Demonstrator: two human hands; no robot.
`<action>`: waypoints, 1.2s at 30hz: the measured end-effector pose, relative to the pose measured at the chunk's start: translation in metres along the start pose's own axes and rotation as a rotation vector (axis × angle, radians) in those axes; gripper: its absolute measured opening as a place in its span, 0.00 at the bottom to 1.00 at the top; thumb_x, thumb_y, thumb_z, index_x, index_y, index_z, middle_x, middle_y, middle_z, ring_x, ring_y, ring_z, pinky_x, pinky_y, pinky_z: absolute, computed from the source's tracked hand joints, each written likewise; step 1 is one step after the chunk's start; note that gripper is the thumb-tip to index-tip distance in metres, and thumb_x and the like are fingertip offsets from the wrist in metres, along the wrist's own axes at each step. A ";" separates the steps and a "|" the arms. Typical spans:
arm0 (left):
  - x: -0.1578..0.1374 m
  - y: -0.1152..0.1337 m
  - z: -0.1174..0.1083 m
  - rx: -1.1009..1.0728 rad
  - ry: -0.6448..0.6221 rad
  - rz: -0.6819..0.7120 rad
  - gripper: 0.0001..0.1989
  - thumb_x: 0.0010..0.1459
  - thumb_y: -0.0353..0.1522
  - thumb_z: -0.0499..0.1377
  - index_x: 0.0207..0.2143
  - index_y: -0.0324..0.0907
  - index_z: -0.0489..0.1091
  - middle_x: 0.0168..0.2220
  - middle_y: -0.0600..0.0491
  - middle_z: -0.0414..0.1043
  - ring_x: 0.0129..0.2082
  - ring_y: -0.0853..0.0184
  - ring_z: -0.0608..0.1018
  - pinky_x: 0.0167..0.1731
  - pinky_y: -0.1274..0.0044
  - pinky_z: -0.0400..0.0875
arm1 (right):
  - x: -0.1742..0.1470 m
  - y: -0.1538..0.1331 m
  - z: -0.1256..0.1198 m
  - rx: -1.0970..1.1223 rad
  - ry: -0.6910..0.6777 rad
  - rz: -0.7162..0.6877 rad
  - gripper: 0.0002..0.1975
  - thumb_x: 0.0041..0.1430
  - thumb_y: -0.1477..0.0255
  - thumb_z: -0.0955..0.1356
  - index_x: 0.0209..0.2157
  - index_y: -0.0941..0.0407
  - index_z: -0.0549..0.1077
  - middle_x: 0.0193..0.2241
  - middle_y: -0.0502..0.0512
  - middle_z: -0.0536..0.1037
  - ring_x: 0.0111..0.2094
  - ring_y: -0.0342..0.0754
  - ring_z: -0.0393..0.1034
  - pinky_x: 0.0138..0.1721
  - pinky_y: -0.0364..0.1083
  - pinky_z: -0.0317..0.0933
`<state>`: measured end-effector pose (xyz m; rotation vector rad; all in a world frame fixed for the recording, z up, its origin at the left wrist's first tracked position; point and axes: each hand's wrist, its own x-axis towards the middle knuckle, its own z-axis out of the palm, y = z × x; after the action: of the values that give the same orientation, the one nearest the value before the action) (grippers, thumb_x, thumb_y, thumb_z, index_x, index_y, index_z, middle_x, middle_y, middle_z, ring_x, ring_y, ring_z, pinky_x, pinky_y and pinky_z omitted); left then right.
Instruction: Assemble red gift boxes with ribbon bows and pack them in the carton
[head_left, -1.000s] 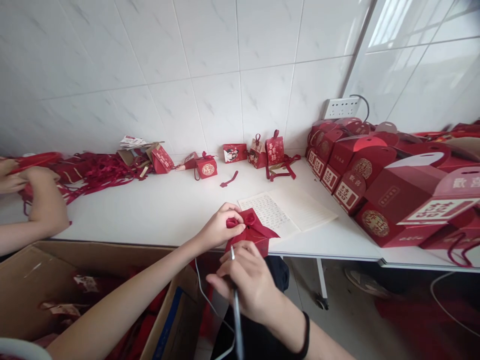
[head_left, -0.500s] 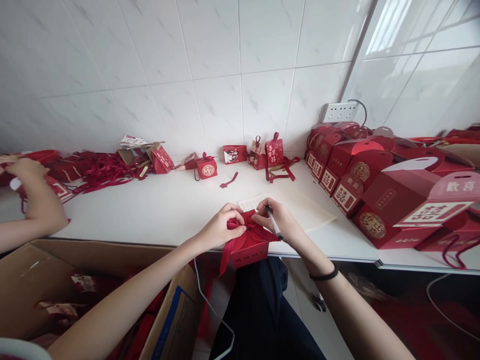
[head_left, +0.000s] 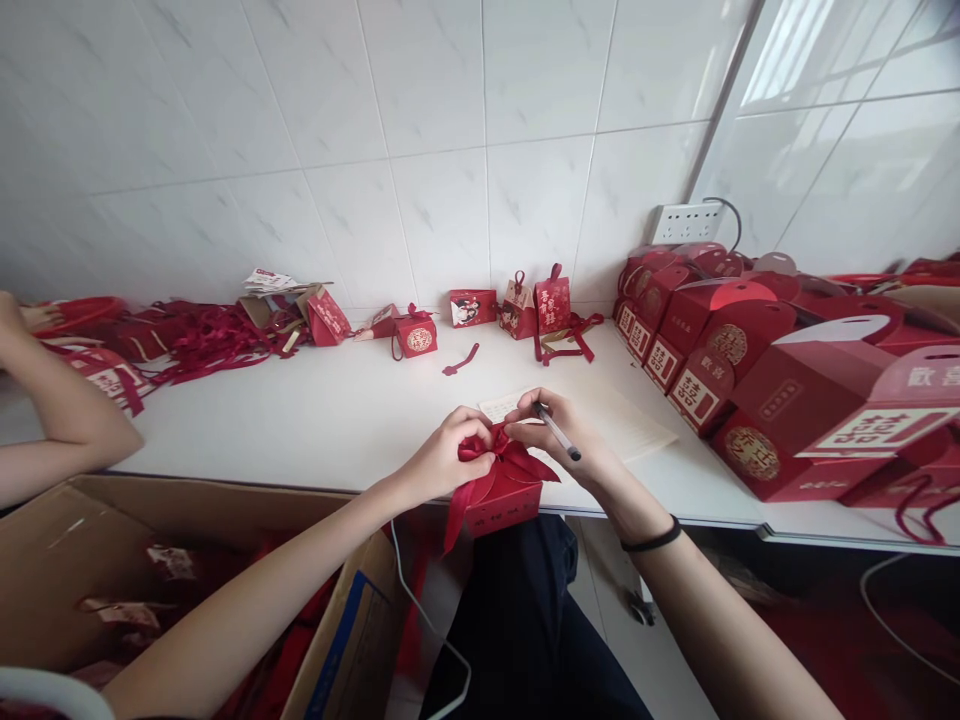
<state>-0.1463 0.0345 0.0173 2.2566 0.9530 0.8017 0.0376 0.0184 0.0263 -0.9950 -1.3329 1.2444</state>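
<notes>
A small red gift box [head_left: 504, 508] sits at the table's front edge above my lap, a red ribbon [head_left: 460, 508] tied in a bow on its top. My left hand [head_left: 453, 452] pinches the left loop of the bow between thumb and fingers. From the other side, my right hand [head_left: 553, 430] has its thumb and forefinger at the knot, and a pen [head_left: 556, 432] is tucked in that same hand, pointing down to the right. A written sheet of paper [head_left: 630, 425] lies flat behind my right hand.
Large red gift boxes [head_left: 780, 420] are stacked at the right. Small red boxes [head_left: 415, 336] and ribbon scraps line the wall. An open cardboard box [head_left: 360, 600] with red items stands below left. Another person's arm [head_left: 67, 420] rests at the far left.
My hands stay at the bow; my right fingers have shifted slightly around the knot and the pen has tilted. The other person's hand at the left has lifted and moved out toward the edge.
</notes>
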 end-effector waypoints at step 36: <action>-0.033 0.008 -0.010 0.190 0.187 -0.217 0.13 0.58 0.39 0.51 0.24 0.42 0.58 0.30 0.55 0.61 0.30 0.69 0.67 0.35 0.75 0.63 | -0.005 0.028 -0.006 -0.311 0.112 -0.185 0.13 0.49 0.61 0.66 0.26 0.55 0.62 0.18 0.47 0.62 0.19 0.43 0.55 0.23 0.43 0.51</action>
<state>-0.1685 0.0072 0.0190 2.2122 1.3868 0.8664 0.0427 0.0185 -0.0025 -1.1105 -1.5207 0.8465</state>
